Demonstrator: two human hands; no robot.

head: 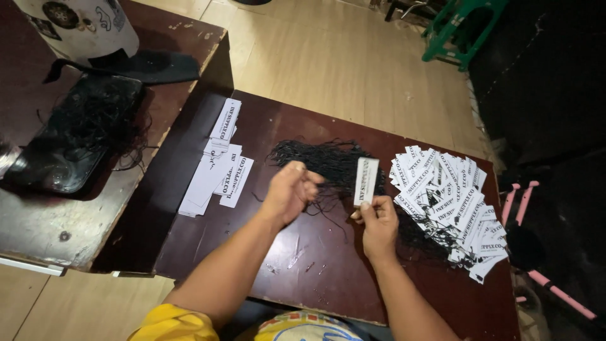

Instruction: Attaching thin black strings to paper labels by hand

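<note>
White paper tag [366,180] pinched upright in our right hand [379,222]. Left hand [291,191] fingers closed on thin black string [325,164] — we're over the dark desk [315,265].

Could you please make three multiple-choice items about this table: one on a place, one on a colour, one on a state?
1. Where does the big spread pile of white tags lie?
A. right of the hands
B. on the floor
C. under the phone

2. What colour are the strings?
A. red
B. black
C. white

3. How is the tag in the right hand held?
A. flat on the table
B. folded
C. upright

Answers: 1 A, it lies at the table's right end. 2 B, a dark bundle. 3 C, it stands above the fingers.
</note>
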